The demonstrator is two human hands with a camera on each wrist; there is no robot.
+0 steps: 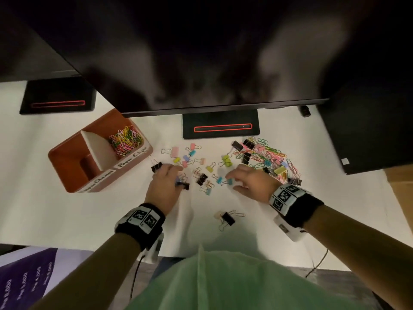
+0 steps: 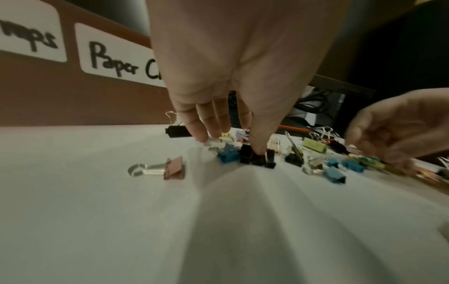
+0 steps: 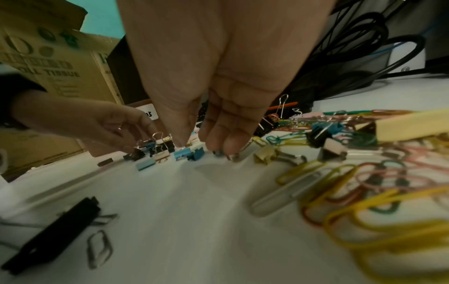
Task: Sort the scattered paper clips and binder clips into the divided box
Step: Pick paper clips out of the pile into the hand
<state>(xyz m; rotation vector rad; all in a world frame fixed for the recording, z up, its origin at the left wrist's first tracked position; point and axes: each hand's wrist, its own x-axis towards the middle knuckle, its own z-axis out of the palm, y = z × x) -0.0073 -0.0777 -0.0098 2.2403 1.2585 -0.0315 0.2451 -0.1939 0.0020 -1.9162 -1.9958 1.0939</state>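
Note:
The orange-brown divided box [image 1: 73, 157] stands at the left, with coloured paper clips [image 1: 126, 139] in its far compartment. Pastel and black binder clips [image 1: 190, 157] lie scattered mid-table. A mixed pile of clips [image 1: 270, 157] is at the right. My left hand [image 1: 176, 177] reaches down, thumb and forefinger pinching a black binder clip [image 2: 255, 157] beside a blue one [image 2: 228, 156]. My right hand [image 3: 201, 146] points its straight fingers at the table next to two blue binder clips [image 3: 188, 153] and holds nothing.
A black monitor [image 1: 201, 52] overhangs the far table, with its stand base [image 1: 221, 125] behind the clips and another base [image 1: 58, 98] far left. A black binder clip [image 1: 228, 218] lies nearer me. Cardboard [image 1: 400, 186] borders the right edge.

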